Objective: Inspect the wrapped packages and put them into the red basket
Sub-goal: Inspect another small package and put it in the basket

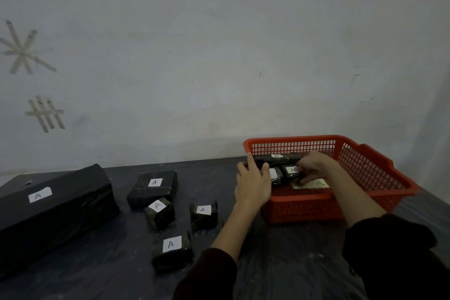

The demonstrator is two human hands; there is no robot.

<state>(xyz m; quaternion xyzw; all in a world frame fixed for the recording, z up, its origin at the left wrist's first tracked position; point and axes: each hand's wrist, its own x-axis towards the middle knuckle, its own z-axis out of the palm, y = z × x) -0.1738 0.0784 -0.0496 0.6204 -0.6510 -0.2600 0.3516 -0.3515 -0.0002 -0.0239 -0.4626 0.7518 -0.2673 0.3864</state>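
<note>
While the right hand (314,165) reaches into the red basket (304,209), its fingers are curled round a small package (291,170) in black wrap, white "A" label facing up. This package sits low inside the basket, left of centre; whether it touches the mesh floor cannot be made out. Left hand (253,182): fingers stretched nearly straight over the basket's left rim, index raised, thumb tip just beside a second small package (275,175); it encloses nothing. The second small package lies against the left side of the gripped one. Behind both, along the basket's back wall, is a long package (277,157), label up. A pale paper slip (310,184) lies flat on the basket floor, just in front of the right hand.

Outside the basket, on the dark table (109,263), are five wrapped packages, each labelled "A":
- largest package (48,202), far left
- medium package (153,187), to its right
- tilted package (159,212), touching the medium one's front edge
- middle package (203,213), apart, nearer the basket
- near package (171,249), closest to the person

Dark sleeves (389,251) on both arms. The grey wall (219,56) behind carries two tape marks, a star (22,51) above a hash (45,113)
</note>
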